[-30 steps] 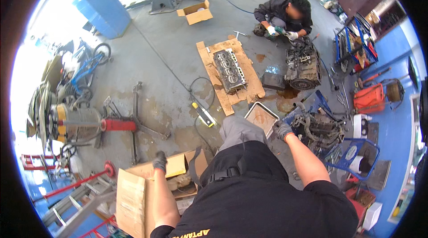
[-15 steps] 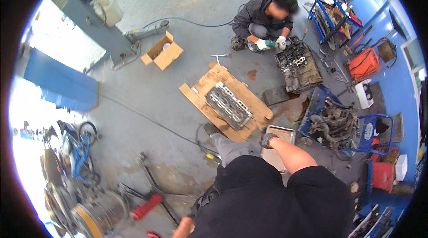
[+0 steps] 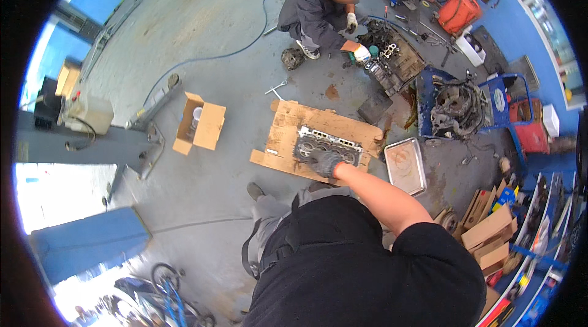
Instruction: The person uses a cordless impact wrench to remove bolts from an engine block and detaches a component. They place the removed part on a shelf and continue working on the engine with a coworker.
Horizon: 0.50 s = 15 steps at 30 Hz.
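My right hand, in a dark grey glove with an orange cuff, reaches down onto the near edge of a cylinder head. Its fingers blend into the dark metal, so I cannot tell how far they are bent. The cylinder head lies flat, round chamber recesses facing up, on a flattened piece of cardboard on the floor. A shallow metal tray sits just right of the cardboard. Nothing of my left hand shows.
Beyond the cardboard a person in white gloves crouches at an engine. A blue cart carries another large metal part. A T-shaped wrench, an open carton and a hose lie leftward. Shelving stands right.
My right hand has moved from beside the tray onto the cylinder head. My left arm has left the picture and the view has turned. The other person's gloved hands have drawn apart.
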{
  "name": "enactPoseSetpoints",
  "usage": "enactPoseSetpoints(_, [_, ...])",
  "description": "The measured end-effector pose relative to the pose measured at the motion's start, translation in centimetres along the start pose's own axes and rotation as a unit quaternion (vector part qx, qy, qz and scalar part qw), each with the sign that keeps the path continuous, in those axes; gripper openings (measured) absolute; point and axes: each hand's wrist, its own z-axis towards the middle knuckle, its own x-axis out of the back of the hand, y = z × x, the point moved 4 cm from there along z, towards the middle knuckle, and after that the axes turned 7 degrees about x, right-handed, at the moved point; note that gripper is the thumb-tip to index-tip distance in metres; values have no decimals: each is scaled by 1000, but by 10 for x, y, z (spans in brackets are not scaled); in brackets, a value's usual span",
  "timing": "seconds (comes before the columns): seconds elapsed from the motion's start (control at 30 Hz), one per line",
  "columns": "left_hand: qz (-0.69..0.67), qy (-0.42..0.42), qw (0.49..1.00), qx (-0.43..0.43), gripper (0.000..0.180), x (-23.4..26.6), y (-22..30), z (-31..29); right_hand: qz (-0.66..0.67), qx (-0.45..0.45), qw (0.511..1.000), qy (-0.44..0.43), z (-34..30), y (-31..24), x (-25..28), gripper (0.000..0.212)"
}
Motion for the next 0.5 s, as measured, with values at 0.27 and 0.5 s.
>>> enactPoseSetpoints(0.27, [451, 77, 858, -236, 15, 290, 127, 219, -43, -466, 879, 90, -84, 125, -120, 50])
enactPoseSetpoints(0.5, [-123, -47, 984, -122, 13, 473, 308, 393, -256, -196, 935, -147, -92, 20, -250, 36])
